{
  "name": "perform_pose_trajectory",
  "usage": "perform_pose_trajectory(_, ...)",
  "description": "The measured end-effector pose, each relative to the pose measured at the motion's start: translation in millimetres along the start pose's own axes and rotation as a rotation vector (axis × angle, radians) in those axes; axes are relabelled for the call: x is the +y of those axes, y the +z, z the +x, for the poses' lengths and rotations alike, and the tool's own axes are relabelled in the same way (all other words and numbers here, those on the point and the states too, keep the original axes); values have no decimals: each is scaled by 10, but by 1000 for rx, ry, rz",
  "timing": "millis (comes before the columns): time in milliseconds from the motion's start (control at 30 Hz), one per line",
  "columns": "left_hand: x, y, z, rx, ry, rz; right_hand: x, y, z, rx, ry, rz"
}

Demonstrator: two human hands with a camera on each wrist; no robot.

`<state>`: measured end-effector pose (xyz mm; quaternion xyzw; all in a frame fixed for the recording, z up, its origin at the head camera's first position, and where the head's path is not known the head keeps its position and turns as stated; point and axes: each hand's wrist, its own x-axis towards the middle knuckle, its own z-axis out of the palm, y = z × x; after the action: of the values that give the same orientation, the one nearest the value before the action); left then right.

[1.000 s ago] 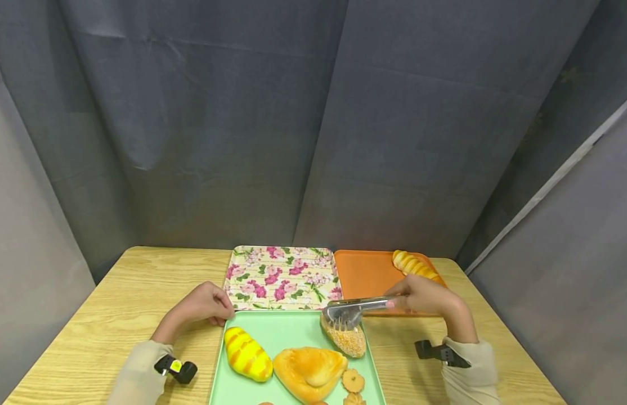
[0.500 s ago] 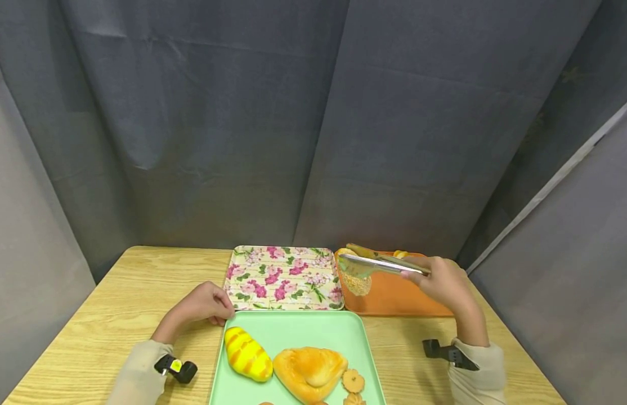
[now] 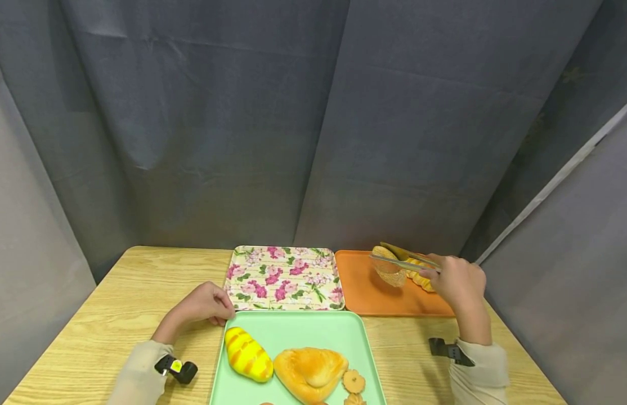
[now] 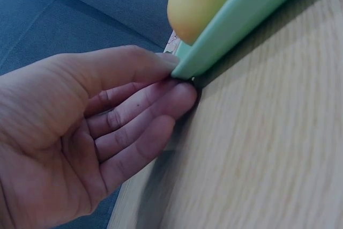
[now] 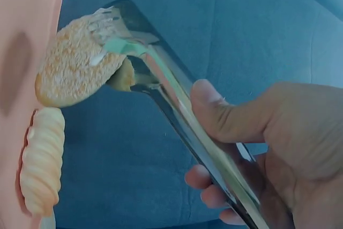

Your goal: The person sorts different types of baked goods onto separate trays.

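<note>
Showing a bread transfer w/ tongs, approx. part-way done, judged from how the items lie. Left hand, near the worktop's left-centre, has its fingers curled about the far-left corner of the green tray, thumb on the rim, fingertips under it. Green tray, at the near edge centre, holds a yellow striped bun, a large golden triangular pastry and two small cookies; more items at the bottom edge are cut off, can't tell what. Floral tray, far edge centre, carries nothing visible. Orange tray, far-right, touching the floral tray's side, holds a ridged yellow roll near its right rim. Right hand squeezes metal tongs, thumb on the upper arm, fingers beneath; tongs' tips are clamped on a crumb-coated bun, held over the orange tray just beside the ridged roll. Whether the bun touches the tray yet: can't tell.

Judgement: one roll placed, crumb-coated bun at the point of set-down, not yet released; remaining approx. four or more pieces on the green tray.
</note>
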<state>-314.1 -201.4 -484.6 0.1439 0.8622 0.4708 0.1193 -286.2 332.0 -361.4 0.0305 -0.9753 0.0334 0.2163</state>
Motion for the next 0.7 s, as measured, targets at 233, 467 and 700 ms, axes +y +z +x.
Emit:
perform_pose_trajectory(233, -35, -6, 13, -2, -20, 2, 33, 55, 26, -13, 35, -57)
perform_pose_trajectory(467, -40, -3, 16, -2, -8, -2, 88, 184, 71, -39, 51, -82)
perform_pose_trajectory(700, -5, -3, -2, -1, -11, -12, 121, 294, 76, -33, 70, -95)
